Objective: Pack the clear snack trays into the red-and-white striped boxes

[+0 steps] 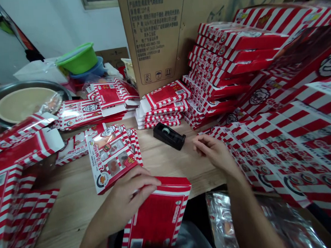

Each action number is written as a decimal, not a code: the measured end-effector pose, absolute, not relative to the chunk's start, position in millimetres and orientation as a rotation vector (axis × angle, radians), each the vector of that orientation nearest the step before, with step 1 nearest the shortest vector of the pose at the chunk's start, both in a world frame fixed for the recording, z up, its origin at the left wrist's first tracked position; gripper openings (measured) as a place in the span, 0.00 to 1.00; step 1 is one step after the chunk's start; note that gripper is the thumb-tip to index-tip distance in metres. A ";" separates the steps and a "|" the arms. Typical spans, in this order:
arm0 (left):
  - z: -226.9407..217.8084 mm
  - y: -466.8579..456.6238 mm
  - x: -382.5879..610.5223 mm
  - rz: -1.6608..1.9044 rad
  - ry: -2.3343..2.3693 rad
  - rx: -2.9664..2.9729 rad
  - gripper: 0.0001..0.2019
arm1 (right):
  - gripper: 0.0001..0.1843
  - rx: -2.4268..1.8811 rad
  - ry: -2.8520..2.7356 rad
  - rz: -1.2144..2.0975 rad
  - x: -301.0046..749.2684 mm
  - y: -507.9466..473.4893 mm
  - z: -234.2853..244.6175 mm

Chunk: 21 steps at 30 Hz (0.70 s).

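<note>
Nearest, at 6 o'clock, a red-striped carton [157,218] lies tilted over the worktop's edge, its lower end hanging toward the person. The person's left hand [130,197] is on it, fingers [148,181] curled closely over its upper edge, holding it. At 4 o'clock the right hand [214,152] is empty, its fingers [202,146] loosely bent and narrowly spread, just beside a black tape dispenser [169,136]. A fan of flat striped cartons [290,150] spreads beyond that hand; I cannot tell whether the hand touches the worktop.

As for progress, a tall stack of closed cartons [234,48] rises at 2 o'clock and a smaller stack [161,109] sits near 12. Loose cartons with open flaps [23,144] lie at 9 o'clock, and a printed carton [111,161] lies beside the left hand. So some are stacked and others are not.

The left thumb is hidden behind the held carton, and its far end is partly covered. Shiny plastic bags [244,224] at 5 o'clock run out of view, and the small print on the cartons is hard to read.
</note>
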<state>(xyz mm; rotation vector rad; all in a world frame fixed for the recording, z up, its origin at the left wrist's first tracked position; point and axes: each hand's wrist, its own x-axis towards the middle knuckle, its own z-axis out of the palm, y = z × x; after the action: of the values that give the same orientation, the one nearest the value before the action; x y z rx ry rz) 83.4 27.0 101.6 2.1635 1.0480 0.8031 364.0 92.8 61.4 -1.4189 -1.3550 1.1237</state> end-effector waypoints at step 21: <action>146.2 23.9 98.2 0.656 0.561 2.124 0.04 | 0.24 -0.823 -2.331 2.036 300.1 72.2 158.7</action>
<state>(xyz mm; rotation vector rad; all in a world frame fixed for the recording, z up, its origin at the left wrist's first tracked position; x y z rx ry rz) 98.2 23.9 146.2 2.1241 0.5612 0.6556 300.1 72.2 158.7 -0.8235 -2.3311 2.0360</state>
